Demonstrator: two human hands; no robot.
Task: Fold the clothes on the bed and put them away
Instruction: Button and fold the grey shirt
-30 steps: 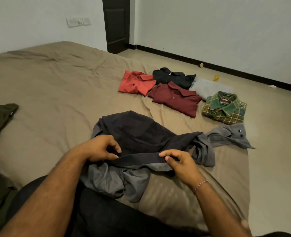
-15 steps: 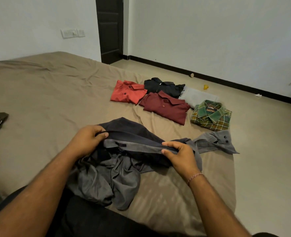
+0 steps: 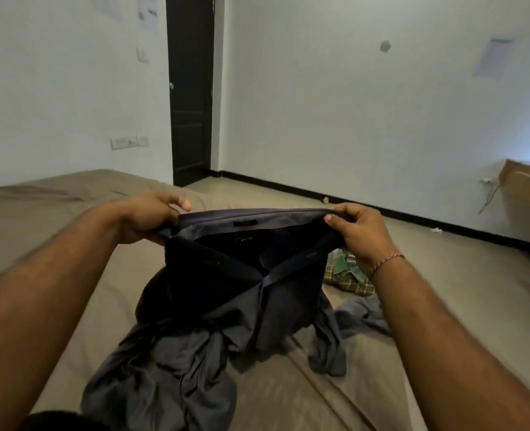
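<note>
A dark grey shirt (image 3: pixel 226 306) hangs in front of me, lifted by its collar above the tan bed (image 3: pixel 55 219). My left hand (image 3: pixel 147 217) grips the collar's left end. My right hand (image 3: pixel 358 231) pinches the right end, thumb on the near side. The shirt's lower part and sleeves still lie crumpled on the sheet. Behind the raised shirt, a folded green plaid shirt (image 3: pixel 346 275) shows partly under my right wrist. The other folded shirts are hidden by the lifted cloth.
A dark door (image 3: pixel 190 88) stands shut in the far corner. Bare floor (image 3: pixel 475 275) runs along the bed's right side to a black skirting. A cardboard box (image 3: pixel 528 188) and a cable sit at the far right wall.
Both hands have raised the grey shirt's collar from the bed to chest height and pulled it wide. My view has tilted up, and the folded shirts are now mostly covered.
</note>
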